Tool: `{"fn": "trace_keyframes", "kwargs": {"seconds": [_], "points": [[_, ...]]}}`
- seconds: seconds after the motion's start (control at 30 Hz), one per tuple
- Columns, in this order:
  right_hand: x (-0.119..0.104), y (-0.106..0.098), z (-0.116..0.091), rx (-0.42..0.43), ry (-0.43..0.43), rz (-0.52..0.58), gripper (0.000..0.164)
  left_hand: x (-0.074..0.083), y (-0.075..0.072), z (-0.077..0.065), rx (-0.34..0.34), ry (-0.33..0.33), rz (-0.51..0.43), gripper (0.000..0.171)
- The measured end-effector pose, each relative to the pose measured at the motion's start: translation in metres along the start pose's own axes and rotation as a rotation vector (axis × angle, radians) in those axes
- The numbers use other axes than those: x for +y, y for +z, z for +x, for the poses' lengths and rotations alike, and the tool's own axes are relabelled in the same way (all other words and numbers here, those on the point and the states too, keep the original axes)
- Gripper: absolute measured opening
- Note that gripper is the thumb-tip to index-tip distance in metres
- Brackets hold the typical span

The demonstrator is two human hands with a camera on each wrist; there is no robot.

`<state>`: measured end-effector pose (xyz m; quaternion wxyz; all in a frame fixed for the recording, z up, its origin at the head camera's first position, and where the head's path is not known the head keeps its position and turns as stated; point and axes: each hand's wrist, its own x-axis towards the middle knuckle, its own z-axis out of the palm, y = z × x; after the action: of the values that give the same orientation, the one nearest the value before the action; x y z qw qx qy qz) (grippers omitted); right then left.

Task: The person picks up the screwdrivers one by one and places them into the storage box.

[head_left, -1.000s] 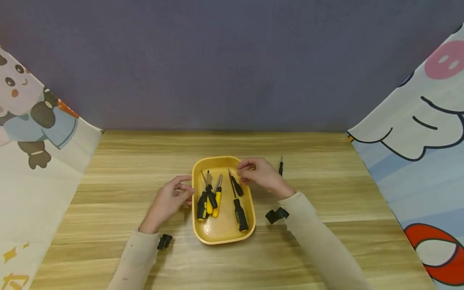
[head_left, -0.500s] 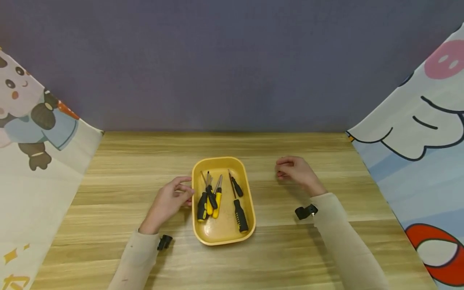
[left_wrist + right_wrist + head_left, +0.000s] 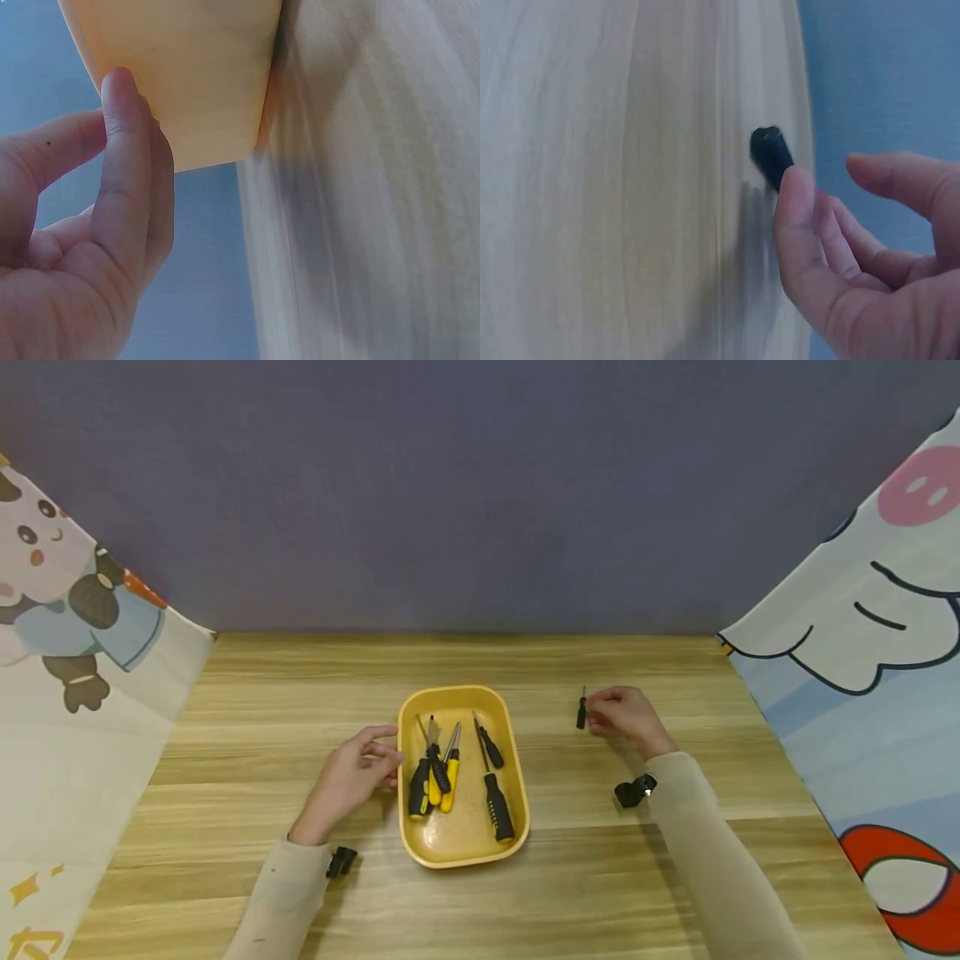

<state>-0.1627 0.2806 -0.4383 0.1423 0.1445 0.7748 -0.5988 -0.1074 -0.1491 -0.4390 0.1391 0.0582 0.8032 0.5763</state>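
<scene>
In the head view, a yellow tray (image 3: 463, 857) holds several screwdrivers, among them a large black one (image 3: 498, 806) on its right and a yellow-handled one (image 3: 450, 781) in the left cluster. My left hand (image 3: 358, 770) rests at the tray's left side, fingertips against the outer wall (image 3: 202, 82). A small black screwdriver (image 3: 582, 712) lies on the table right of the tray, its shaft pointing away from me. Just right of it is my right hand (image 3: 624, 717). The right wrist view shows a fingertip close by the black handle (image 3: 771, 152), thumb apart; contact is unclear.
The wood-grain table (image 3: 465, 918) runs back to a grey-blue partition (image 3: 465, 510). Cartoon-printed panels stand at the left (image 3: 90, 727) and right (image 3: 855, 727). Black wrist cameras are worn on the left (image 3: 341, 862) and right (image 3: 634, 791) wrists.
From the tray's right rim, my right hand has moved right to the small screwdriver, covering it half a second ago and now standing just right of it. Left hand and tray have stayed put.
</scene>
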Motion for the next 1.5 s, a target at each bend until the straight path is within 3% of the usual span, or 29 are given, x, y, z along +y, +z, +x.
{"fn": "trace_keyframes", "kwargs": {"seconds": [0.43,0.83,1.23,1.5], "points": [[-0.001,0.007,0.015,0.089,0.027,-0.219,0.035,0.001,0.0,0.001,-0.005,0.014,-0.006,0.045],[-0.003,0.012,0.017,0.122,0.02,-0.308,0.036,-0.001,0.001,0.005,-0.01,-0.003,-0.014,0.046],[-0.001,0.014,0.013,0.093,0.023,-0.218,0.035,0.0,0.001,0.002,0.0,-0.007,-0.015,0.044],[-0.016,0.027,-0.003,0.015,-0.075,-0.154,0.038,0.001,0.001,0.001,0.0,-0.012,-0.013,0.045]]}}
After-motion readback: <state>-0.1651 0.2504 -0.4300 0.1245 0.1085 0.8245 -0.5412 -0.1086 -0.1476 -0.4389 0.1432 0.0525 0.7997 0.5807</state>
